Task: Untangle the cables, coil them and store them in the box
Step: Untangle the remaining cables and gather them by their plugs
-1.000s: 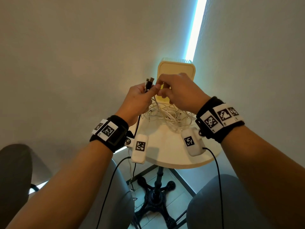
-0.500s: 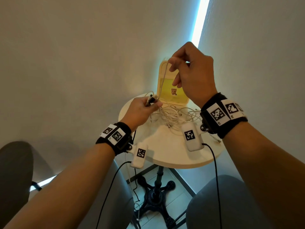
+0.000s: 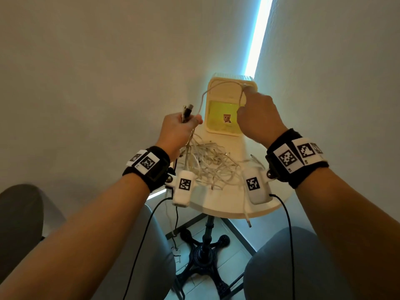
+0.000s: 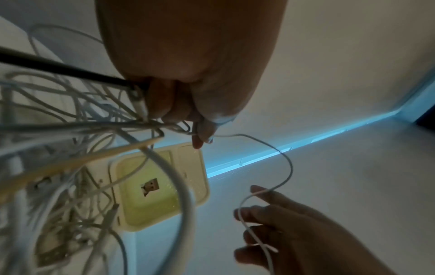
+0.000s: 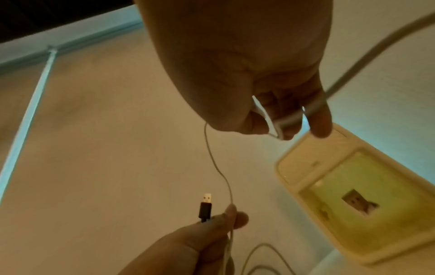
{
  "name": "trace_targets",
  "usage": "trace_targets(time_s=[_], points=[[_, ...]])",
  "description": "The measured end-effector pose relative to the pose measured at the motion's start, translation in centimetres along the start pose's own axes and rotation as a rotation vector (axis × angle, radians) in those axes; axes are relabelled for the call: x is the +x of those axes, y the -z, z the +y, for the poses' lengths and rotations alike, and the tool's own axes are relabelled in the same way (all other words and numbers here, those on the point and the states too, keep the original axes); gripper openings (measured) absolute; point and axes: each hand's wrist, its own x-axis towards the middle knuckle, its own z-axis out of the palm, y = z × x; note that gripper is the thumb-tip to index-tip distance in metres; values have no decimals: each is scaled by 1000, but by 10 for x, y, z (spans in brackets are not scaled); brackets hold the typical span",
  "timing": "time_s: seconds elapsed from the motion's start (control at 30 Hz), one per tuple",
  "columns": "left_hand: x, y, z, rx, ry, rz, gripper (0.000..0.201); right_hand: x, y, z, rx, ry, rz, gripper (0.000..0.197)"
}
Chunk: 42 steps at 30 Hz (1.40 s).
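Thin white cable [image 3: 218, 85] arcs in the air btwn both hands, in front of the box [image 3: 229, 106]. Its one end is pinched in the left hand [image 3: 180, 131], w/ a black USB plug [image 5: 205, 208] and a 2nd plug sticking up out of the same fist; fingers curled tight round the bunch. Right hand [image 3: 257, 120] at 3 o'clock from the left, raised; cable looped over its fingers and nipped btwn thumb and fingers, a white connector [image 5: 274, 126] showing at the tips.

Rest of the cables [image 3: 213, 164] = tangled white pile on the round worktop [image 3: 227, 204], at 6 o'clock from the hands; strands rise from it into the left fist. One loose end [image 3: 247, 217] hangs over the worktop's near edge.

Box sits at 12 o'clock on the worktop, against the wall corner, open, yellow-green inside w/ a small picture sticker [image 3: 226, 118]. Black pedestal base [image 3: 205, 254] below, on the tiled floor.
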Motion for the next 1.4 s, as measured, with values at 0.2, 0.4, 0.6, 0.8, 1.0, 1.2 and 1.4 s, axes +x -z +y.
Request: trace_targets(time_s=[0.2,0.4,0.6,0.8,1.0,1.2,1.4], points=[[4,2,11,-1,-11,42,22,-13,4,-18,39,132,181,54],[5,9,8,-70,12,91,22,-43,-9,-4,131,98,-769,18],[1,7,6,-98,21,40,21,-45,-60,22,104,49,-945,44],[-5,7,12,-233,4,-38,22,-26,-70,36,-166,26,-853,53],[-8,9,9,-233,12,-83,22,-18,-66,48,-408,73,-688,37],[-9,4,3,-130,54,-142,23,-18,-28,24,175,126,-80,23],[-17,-1,9,-97,-27,-272,22,-14,-5,-19,223,385,-133,39]])
